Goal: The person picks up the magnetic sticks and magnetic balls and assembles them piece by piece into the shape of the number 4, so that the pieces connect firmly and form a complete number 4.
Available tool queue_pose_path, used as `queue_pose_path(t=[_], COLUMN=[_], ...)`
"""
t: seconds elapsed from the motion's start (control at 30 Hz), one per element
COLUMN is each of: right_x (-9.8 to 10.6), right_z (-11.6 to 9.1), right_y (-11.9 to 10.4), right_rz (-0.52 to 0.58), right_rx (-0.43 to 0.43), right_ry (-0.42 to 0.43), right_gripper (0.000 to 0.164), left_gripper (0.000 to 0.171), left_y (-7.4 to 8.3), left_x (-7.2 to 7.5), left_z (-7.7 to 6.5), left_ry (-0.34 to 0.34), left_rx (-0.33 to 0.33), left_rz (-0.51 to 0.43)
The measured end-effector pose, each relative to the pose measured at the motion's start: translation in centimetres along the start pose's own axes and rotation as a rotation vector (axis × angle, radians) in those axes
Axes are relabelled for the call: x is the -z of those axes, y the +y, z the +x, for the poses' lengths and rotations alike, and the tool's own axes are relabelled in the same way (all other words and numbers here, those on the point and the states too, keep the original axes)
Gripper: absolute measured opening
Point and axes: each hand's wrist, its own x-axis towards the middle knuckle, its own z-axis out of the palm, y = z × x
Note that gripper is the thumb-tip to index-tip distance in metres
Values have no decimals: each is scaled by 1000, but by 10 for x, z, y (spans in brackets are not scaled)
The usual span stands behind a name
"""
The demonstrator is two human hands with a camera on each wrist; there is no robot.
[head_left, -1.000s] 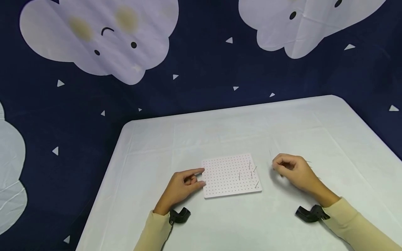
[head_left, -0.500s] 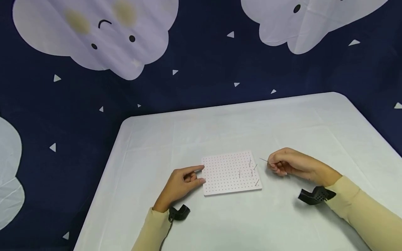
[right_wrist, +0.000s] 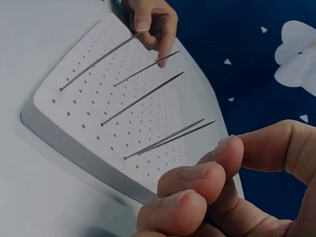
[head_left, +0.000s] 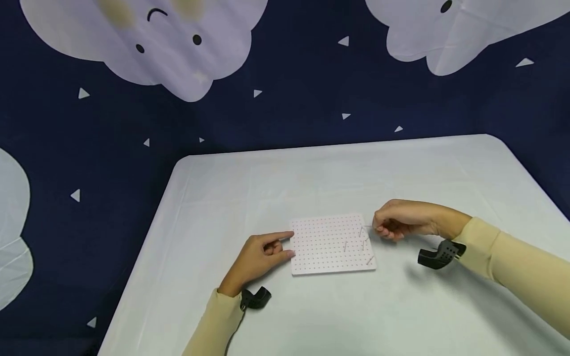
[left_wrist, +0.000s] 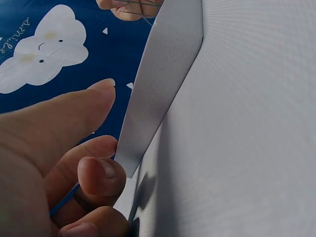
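Observation:
A white pegboard [head_left: 320,254] with rows of small holes lies on the table, and several thin metal pins [right_wrist: 143,98] stand tilted in its holes on the right side. My left hand [head_left: 255,259] rests its index fingertip and thumb tip against the board's left edge, with the other fingers bent. Just past the board's far right corner, my right hand [head_left: 403,219] pinches another thin metal pin [head_left: 367,226], which points left over the corner. In the right wrist view, the curled fingers [right_wrist: 202,173] hide most of that pin.
A white cloth covers the table [head_left: 249,188]; behind it hangs a dark blue cloth [head_left: 303,123] with clouds and triangles. Black wrist cameras sit on the left wrist [head_left: 256,298] and the right wrist [head_left: 438,254].
My right hand has turned and moved left from the table to the board's far right corner, bringing the pin with it. The left hand stays at the board's left edge.

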Motion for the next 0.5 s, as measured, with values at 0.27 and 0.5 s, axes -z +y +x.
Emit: queue_pose_path(t=[0.27,0.5], right_x=[-2,-2], right_z=[4,6], right_y=[0,1], right_rz=[-16,-18], right_rx=[-30,-33], right_ry=[9,15], right_gripper=[14,14], left_gripper=[42,42], left_y=[3,1], left_x=[0,0], left_z=[3,1], left_ry=[-8,0], left_rx=[12,18], left_rz=[27,22])
